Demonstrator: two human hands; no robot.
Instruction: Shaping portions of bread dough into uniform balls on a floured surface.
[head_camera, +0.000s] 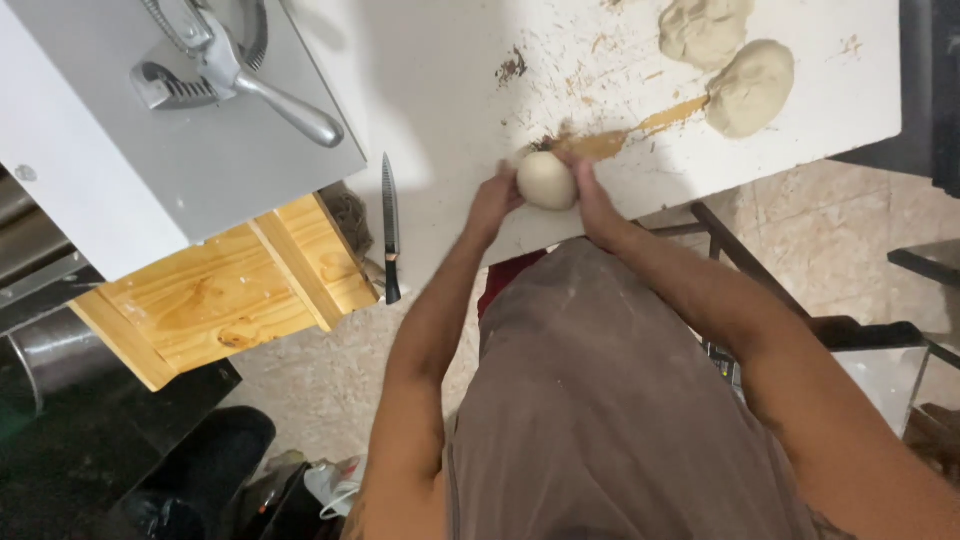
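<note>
Cupping a dough ball (546, 180) between both hands, at the near edge of the white table (450, 90). Left hand (496, 197) lay at 9 o'clock of the ball, right hand (590, 190) at 3 o'clock, both equally close, fingers curled partly shut and pressed against its sides. Round, so no long axis to speak of. Knife (390, 228) sat well apart at 9 o'clock; two dough lumps (750, 86) lay far off toward 1 o'clock.
</note>
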